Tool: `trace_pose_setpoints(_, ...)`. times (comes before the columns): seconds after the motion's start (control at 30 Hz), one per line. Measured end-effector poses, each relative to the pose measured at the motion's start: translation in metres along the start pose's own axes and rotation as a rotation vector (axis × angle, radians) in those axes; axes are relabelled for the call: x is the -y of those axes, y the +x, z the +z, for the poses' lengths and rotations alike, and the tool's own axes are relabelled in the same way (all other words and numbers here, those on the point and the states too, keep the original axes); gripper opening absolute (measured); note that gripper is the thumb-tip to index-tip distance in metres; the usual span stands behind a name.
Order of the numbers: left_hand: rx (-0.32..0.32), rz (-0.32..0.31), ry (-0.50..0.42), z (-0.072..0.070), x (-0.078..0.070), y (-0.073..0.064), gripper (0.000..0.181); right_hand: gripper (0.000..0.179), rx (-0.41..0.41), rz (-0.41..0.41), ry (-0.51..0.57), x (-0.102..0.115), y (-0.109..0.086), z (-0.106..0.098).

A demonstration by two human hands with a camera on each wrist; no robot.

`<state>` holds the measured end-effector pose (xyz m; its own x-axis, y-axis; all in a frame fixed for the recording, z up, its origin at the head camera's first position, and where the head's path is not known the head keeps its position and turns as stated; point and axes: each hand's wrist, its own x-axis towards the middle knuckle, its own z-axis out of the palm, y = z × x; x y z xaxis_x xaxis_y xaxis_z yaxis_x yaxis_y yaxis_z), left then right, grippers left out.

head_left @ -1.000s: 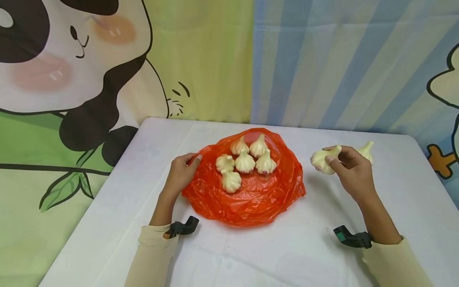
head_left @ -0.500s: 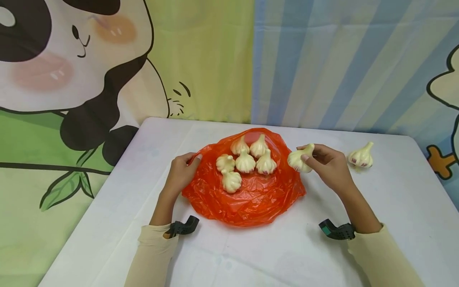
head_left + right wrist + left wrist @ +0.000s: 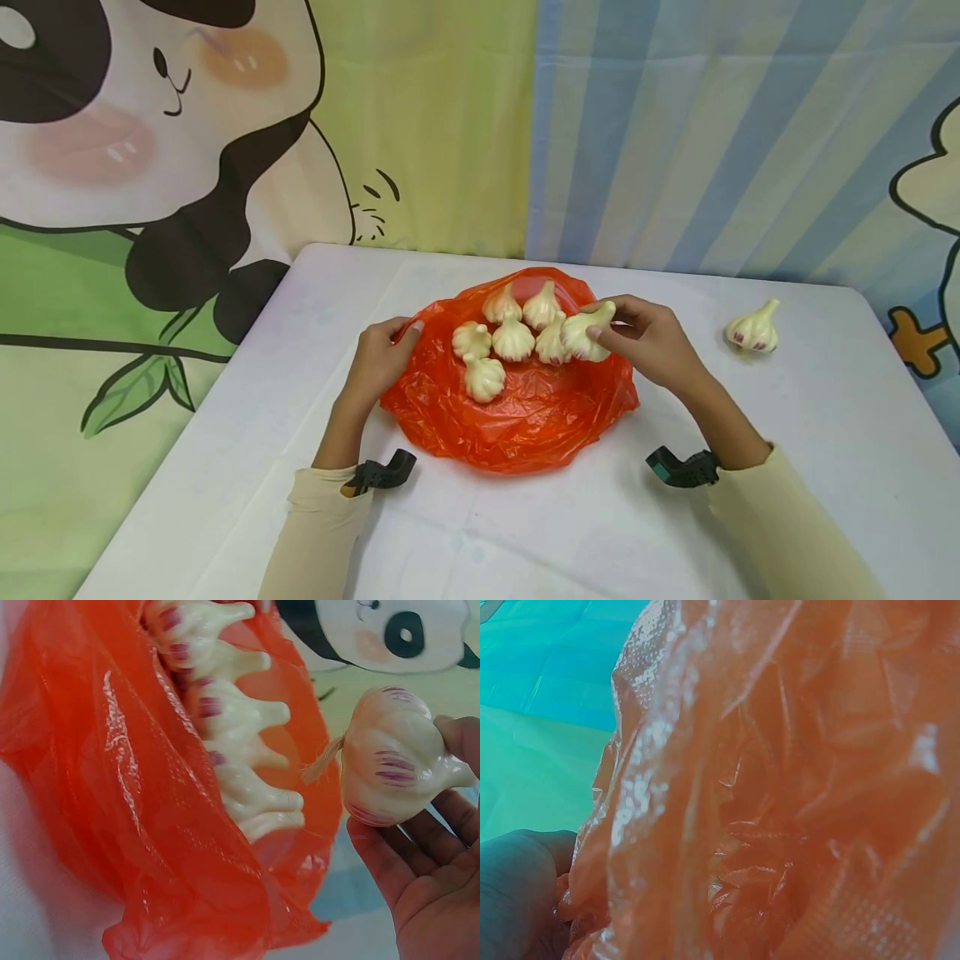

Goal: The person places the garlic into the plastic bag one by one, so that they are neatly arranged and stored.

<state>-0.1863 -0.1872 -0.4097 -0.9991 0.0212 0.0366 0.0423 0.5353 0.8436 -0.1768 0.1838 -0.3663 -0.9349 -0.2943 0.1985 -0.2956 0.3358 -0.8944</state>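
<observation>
A red plastic bag (image 3: 517,425) lies with its mouth spread wide, and several garlic bulbs (image 3: 513,337) sit inside it. My left hand (image 3: 384,358) pinches the bag's left rim between thumb and fingers; up close in the left wrist view the crumpled plastic (image 3: 780,787) fills most of the picture. My right hand (image 3: 648,340) holds one more garlic bulb (image 3: 587,333) by thumb and fingers, over the bag's right side, overlapping a bulb in the bag. In the right wrist view this held bulb (image 3: 394,757) shows purple streaks and a tuft of roots pointing toward the bag.
One loose garlic bulb (image 3: 753,327) stands on the white table (image 3: 825,417) to the right of my right hand. Behind the table's back edge hangs a printed cloth (image 3: 435,125) with a panda and stripes.
My right hand has carried its garlic bulb leftward, from above the table at the right to over the bag. The left hand and the bag have stayed put.
</observation>
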Motion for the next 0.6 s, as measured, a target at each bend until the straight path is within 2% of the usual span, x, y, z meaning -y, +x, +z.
trace_pose_setpoints(0.17,0.002,-0.005,0.002,0.0,0.0,0.0,0.036,0.029,0.085,0.035,-0.036,0.006,0.012,0.012)
trace_pose_setpoints(0.4,0.002,-0.009,-0.011,0.0,0.001,0.002,0.038,0.023,0.151,0.011,-0.057,0.007,0.023,0.025)
trace_pose_setpoints(0.6,0.006,-0.013,-0.013,-0.001,0.0,0.001,0.038,0.021,0.276,-0.027,-0.093,0.004,0.029,0.033)
